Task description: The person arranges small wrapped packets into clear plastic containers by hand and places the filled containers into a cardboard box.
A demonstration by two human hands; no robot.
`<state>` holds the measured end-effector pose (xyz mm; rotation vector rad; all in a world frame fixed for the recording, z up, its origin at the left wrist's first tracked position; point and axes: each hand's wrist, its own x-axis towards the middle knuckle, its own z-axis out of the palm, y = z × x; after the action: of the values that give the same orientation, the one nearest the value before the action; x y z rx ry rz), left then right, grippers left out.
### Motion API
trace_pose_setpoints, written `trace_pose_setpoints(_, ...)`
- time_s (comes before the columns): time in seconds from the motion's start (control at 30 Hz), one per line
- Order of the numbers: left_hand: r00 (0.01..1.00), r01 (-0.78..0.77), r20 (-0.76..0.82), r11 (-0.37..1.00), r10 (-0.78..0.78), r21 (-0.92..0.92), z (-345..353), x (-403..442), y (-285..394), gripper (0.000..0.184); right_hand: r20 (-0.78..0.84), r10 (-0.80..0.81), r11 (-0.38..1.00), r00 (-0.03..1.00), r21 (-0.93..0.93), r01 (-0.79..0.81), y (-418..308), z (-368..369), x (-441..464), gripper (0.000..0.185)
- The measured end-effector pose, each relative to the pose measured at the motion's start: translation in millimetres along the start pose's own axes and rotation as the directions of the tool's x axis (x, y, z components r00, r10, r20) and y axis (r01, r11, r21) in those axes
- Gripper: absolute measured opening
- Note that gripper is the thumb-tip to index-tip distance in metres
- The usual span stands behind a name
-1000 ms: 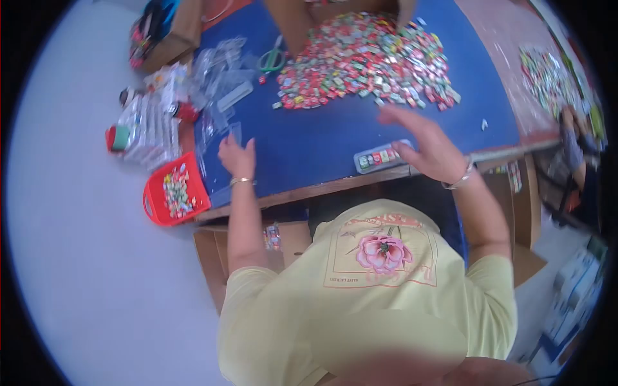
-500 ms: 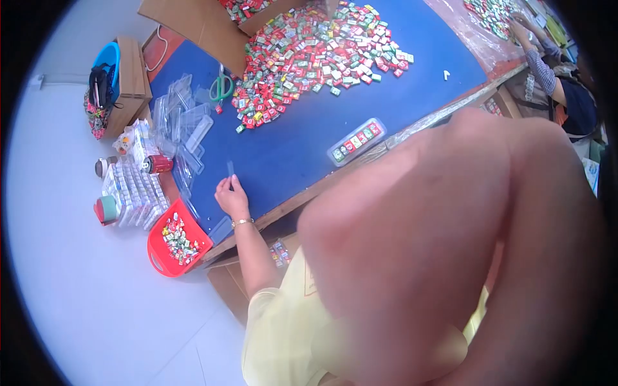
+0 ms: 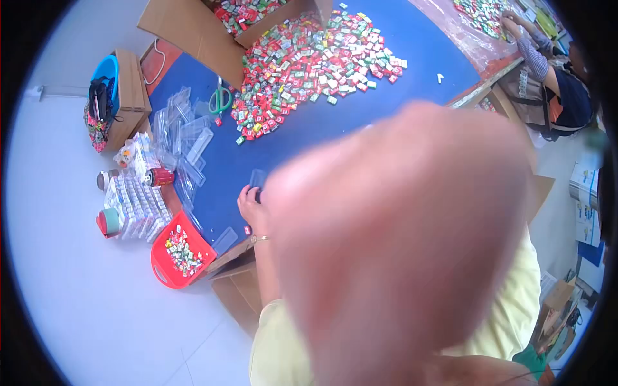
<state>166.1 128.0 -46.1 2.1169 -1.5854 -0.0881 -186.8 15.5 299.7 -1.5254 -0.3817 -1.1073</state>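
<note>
Only one view's used here, shot from the wearer's head and pointed forward and down at the blue table (edges rounded off fisheye-style), the middle mostly blocked by blurry skin super close.

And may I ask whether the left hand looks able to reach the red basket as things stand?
Probably yes: the red basket sits at the edge of the table near the left hand, and only a small red piece and a flat plastic piece seem to lie between.

Here's the clear plastic piece, see-through, rounded at the corner, just at the left hand, part hidden, over blue tabletop.
</note>
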Motion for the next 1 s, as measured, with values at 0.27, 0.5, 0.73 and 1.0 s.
trace_pose_setpoints(0.27,0.933,-0.334,0.108,0.937,0.344,-0.098,21.8,54.9,125.4,0.026,-0.455,0.607,0.138,0.652,-0.747,-0.65,133.0,-147.2,-138.6,0.015)
trace_pose_setpoints(0.5,0.766,-0.484,0.317,0.826,0.559,-0.288,50.1,85.2,190.7,0.024,-0.421,0.618,-0.183,0.665,-0.899,-0.399,210.8,-144.8,-199.3,0.018)
trace_pose_setpoints(0.73,0.851,-0.446,0.156,0.847,0.502,-0.29,68.3,130.5,222.1,0.017,-0.473,0.543,-0.192,0.694,-0.874,-0.446,201.7,-165.5,-180.4,0.017)
trace_pose_setpoints(1.0,0.948,-0.239,0.183,0.963,0.259,-0.124,89.5,123.7,193.6,0.018,-0.281,0.63,0.008,0.724,-0.93,-0.368,204.9,-174.3,-204.1,0.025)
